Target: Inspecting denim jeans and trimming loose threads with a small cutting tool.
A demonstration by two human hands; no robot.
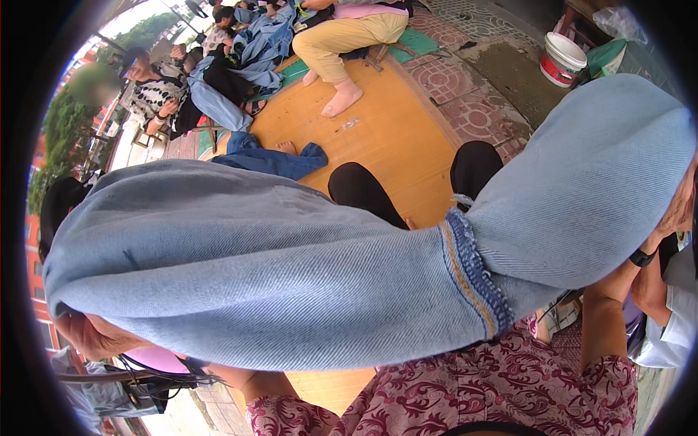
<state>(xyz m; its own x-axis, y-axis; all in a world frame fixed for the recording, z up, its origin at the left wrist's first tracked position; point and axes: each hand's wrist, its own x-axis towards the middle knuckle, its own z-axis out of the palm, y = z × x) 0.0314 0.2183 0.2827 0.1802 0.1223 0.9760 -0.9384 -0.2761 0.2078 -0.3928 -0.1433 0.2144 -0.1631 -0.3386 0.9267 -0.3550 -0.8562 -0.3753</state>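
Note:
Light-blue denim jeans [291, 283] are stretched across in front of me, held up above my lap. Around the middle runs a frayed dark-blue hem [476, 272] with a line of orange stitching; more pale denim extends past it to the right. At the lower left, my left hand [98, 336] grips one end, its fingertips hidden by the cloth. My right hand [678, 207] holds the other end at the far right edge, partly cut off, a dark band on that wrist. My knees in black show behind the denim.
Beyond lies an orange-brown mat [407, 123] with dark-blue jeans [291, 161] on its left. A barefoot person in tan trousers [352, 40] and others with denim sit at the back. A white-and-red bucket [563, 59] stands back right; thin cables [171, 379] hang near my left wrist.

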